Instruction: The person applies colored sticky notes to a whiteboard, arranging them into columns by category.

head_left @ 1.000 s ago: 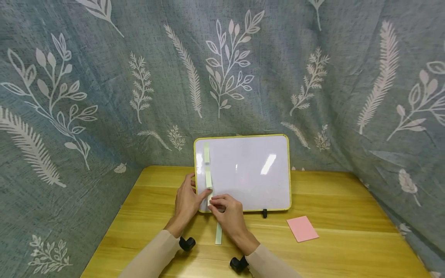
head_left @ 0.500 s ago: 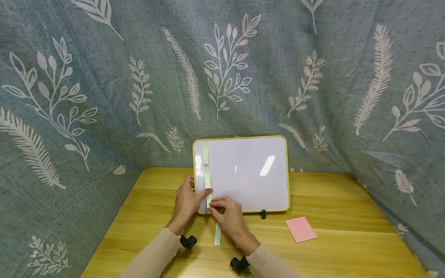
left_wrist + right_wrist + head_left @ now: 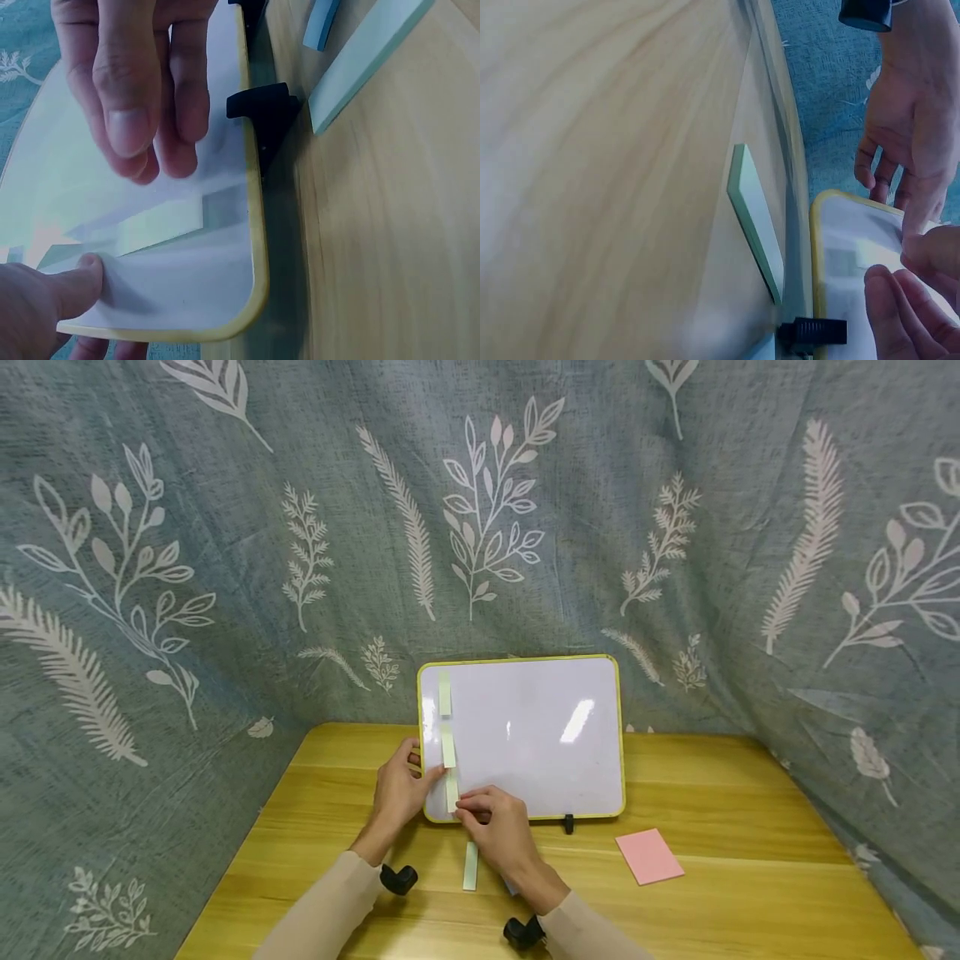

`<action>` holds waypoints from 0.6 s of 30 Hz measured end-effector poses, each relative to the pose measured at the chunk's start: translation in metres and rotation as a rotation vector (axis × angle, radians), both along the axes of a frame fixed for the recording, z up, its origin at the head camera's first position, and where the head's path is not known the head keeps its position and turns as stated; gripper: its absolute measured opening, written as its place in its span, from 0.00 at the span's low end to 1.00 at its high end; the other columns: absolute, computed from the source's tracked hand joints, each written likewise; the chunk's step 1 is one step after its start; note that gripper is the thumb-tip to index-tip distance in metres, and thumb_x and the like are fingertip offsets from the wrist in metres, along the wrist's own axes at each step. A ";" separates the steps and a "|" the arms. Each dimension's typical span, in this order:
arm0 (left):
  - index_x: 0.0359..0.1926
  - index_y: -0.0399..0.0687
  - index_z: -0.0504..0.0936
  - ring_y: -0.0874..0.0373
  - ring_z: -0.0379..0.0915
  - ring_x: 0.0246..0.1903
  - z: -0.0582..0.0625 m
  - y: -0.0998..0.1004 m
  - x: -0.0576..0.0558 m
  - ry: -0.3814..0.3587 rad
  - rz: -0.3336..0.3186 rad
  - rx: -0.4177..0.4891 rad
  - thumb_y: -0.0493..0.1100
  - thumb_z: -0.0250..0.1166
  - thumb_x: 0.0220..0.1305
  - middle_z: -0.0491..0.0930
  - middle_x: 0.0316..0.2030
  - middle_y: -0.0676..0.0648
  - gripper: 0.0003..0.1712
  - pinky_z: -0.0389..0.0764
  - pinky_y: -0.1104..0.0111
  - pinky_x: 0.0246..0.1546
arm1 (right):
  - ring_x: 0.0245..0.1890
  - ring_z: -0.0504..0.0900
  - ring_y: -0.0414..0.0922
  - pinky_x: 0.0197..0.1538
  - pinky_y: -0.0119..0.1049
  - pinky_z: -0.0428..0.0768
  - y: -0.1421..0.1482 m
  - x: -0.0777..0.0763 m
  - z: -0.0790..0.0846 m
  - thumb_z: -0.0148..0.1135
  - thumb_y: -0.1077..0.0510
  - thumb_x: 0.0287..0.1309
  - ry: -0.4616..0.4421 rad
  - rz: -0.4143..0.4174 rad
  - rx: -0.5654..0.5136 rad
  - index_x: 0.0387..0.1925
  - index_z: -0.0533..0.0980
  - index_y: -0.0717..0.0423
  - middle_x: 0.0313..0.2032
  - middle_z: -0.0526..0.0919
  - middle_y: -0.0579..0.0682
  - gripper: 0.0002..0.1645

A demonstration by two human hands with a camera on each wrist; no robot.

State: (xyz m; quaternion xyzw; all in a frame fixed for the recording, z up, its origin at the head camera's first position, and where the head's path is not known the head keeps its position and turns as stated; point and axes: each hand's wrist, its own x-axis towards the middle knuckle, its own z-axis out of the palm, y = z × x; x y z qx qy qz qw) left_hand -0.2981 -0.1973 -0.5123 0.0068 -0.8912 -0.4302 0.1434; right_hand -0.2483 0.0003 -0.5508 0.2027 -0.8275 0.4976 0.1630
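A rectangular yellow-rimmed whiteboard [image 3: 525,735] is gleaming glossily. Narrow pale-green paper strips [image 3: 448,747] are looking matt. The yellow wooden table [image 3: 720,810] is showing grain.

Yellow-framed whiteboard [image 3: 521,727], one. Pale green sticky strips [image 3: 445,695], three. Pale green strip pad [image 3: 470,867], one. Blue strip pad [image 3: 322,22], one. Pink sticky-note pad [image 3: 649,857], one. Black board clips [image 3: 264,103], two. Black wrist cameras [image 3: 398,879], two. Left hand [image 3: 399,789], one; right hand [image 3: 498,828], one. Wooden table [image 3: 735,860], one.

The whiteboard [image 3: 536,735] is blocking the middle of the back edge of the table [image 3: 750,827]; the left hand [image 3: 395,793] and right hand [image 3: 501,835] are crowding the whiteboard's lower left corner. Room is opening between the pink pad [image 3: 649,857] and the table's right edge.
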 end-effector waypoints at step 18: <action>0.81 0.46 0.81 0.46 0.94 0.45 0.002 -0.005 0.012 0.011 -0.013 -0.061 0.46 0.81 0.77 0.93 0.55 0.40 0.37 0.92 0.58 0.38 | 0.46 0.98 0.49 0.47 0.25 0.92 0.024 0.003 0.006 0.79 0.67 0.73 -0.036 -0.014 0.007 0.47 0.95 0.62 0.50 0.96 0.53 0.05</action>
